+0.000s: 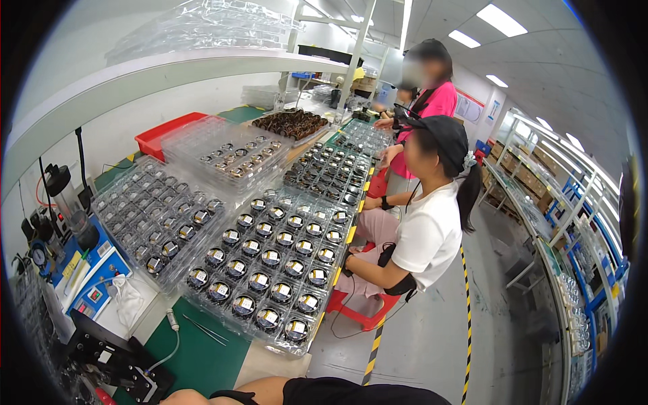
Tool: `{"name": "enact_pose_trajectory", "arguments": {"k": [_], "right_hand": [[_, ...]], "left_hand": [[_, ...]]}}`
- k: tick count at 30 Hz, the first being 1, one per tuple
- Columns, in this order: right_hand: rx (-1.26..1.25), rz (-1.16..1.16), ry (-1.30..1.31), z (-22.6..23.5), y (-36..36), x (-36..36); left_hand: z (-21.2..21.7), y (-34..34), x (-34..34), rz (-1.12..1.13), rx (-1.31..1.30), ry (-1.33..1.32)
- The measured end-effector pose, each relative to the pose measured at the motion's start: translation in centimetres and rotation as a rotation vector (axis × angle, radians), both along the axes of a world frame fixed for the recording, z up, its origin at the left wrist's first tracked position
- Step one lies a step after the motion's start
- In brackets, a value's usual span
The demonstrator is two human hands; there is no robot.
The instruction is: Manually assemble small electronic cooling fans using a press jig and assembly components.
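Note:
Only a part of my right hand [183, 397] shows at the lower edge, its fingers cut off, so I cannot tell whether it holds anything. A dark strap [233, 396] is round the wrist, and a black sleeve [358, 391] covers the arm. Nearest to the hand is a black metal fixture [118, 361] with a red-handled part [105, 397] below it. Tweezers [206, 329] lie on the green mat [202, 361]. Beyond them, a clear plastic tray [273, 342] holds several round black parts with white labels. My left hand is out of view.
More clear trays [152, 212] and a red bin [152, 143] stand along the bench. A blue device [94, 270] is at the left. Two co-workers sit or stand on the right side, one on a red stool [368, 312]. Shelving [574, 270] lines the far right.

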State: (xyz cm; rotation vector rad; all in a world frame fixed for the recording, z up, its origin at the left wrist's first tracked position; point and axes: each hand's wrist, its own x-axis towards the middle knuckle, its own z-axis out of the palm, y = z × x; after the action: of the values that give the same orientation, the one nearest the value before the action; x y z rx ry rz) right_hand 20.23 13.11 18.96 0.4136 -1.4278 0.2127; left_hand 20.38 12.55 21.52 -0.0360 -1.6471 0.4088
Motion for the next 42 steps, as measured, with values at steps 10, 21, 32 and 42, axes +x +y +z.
{"name": "enact_pose_trajectory", "arguments": {"k": [10,21,32,42], "right_hand": [[-0.043,-0.037,0.026,0.3,1.3,-0.1],[-0.111,-0.021,-0.051,-0.4,1.7,-0.4],[-0.035,0.08,-0.099,0.7,0.9,2.0],[-0.024,0.412,-0.184,-0.1,0.9,-1.3]], "left_hand": [[-2.9,5.2,-7.7,-0.246,0.718,1.011],[-7.4,7.4,-6.1,0.264,0.783,1.28],[-13.4,8.2,-4.4,0.859,0.789,1.53],[-18.7,7.4,-6.9,1.52,0.673,1.776]]}}
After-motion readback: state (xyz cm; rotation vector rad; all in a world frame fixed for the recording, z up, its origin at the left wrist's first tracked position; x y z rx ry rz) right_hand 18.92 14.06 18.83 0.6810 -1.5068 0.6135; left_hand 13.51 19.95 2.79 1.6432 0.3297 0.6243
